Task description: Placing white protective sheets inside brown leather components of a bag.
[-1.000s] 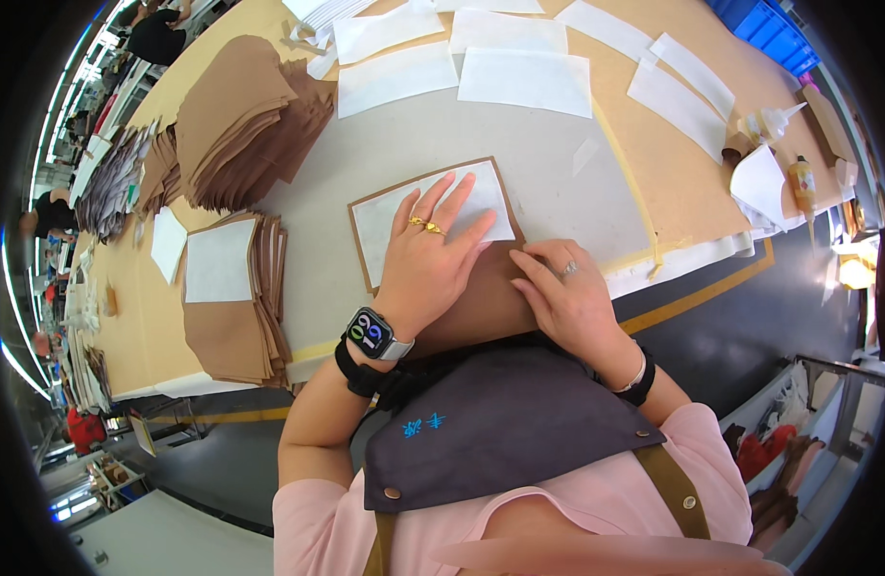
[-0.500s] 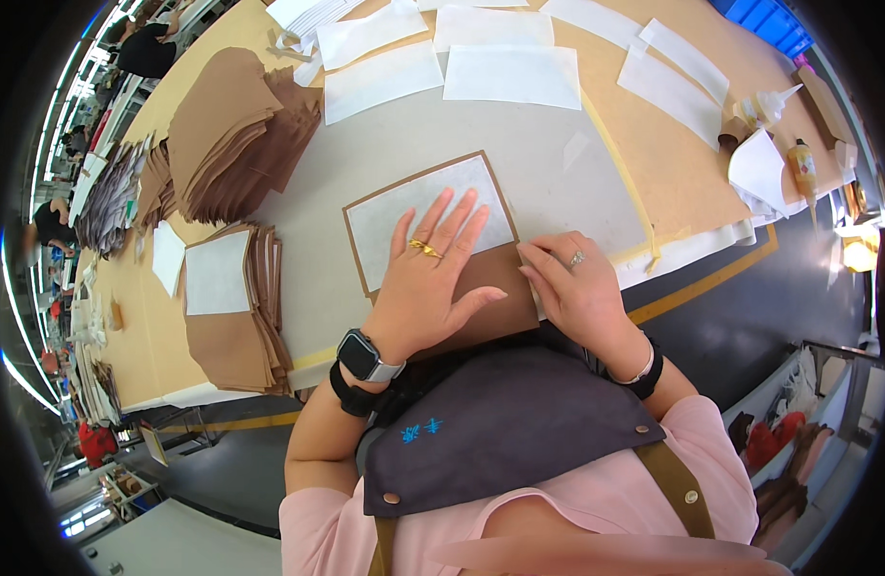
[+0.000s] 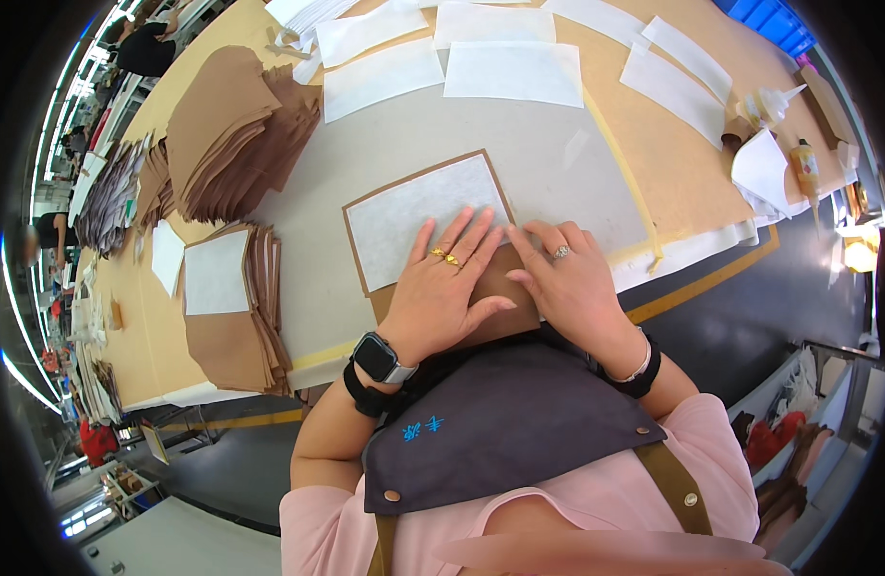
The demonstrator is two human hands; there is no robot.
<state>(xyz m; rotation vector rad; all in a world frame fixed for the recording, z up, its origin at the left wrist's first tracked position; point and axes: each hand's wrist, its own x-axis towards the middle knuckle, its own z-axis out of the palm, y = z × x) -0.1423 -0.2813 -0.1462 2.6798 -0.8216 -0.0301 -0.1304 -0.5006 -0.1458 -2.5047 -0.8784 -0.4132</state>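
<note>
A brown sheet (image 3: 505, 300), leather-like, lies on the grey work mat (image 3: 303, 331) in front of me. A white rectangular lining piece (image 3: 414, 211) covers its far part, leaving a thin brown border. My left hand (image 3: 442, 278) rests flat across the lower edge of the white piece, fingers spread. My right hand (image 3: 563, 274) touches the right edge of the sheet near the white piece's lower corner, its fingers extended and partly apart. Neither hand grips anything. The left hand hides part of the seam between white and brown.
Stacked brown pieces (image 3: 217, 346), the top one white-lined, stand at the left, with a taller brown pile (image 3: 222, 134) behind. White sheets (image 3: 512, 72) lie along the far side. Glue bottles (image 3: 804, 168) stand at the right, and a blue crate (image 3: 764, 24) at the far right.
My left hand has slid right and slightly nearer over the white piece. My right hand has opened from a pinch at the sheet's edge and moved slightly left, closer to the left hand.
</note>
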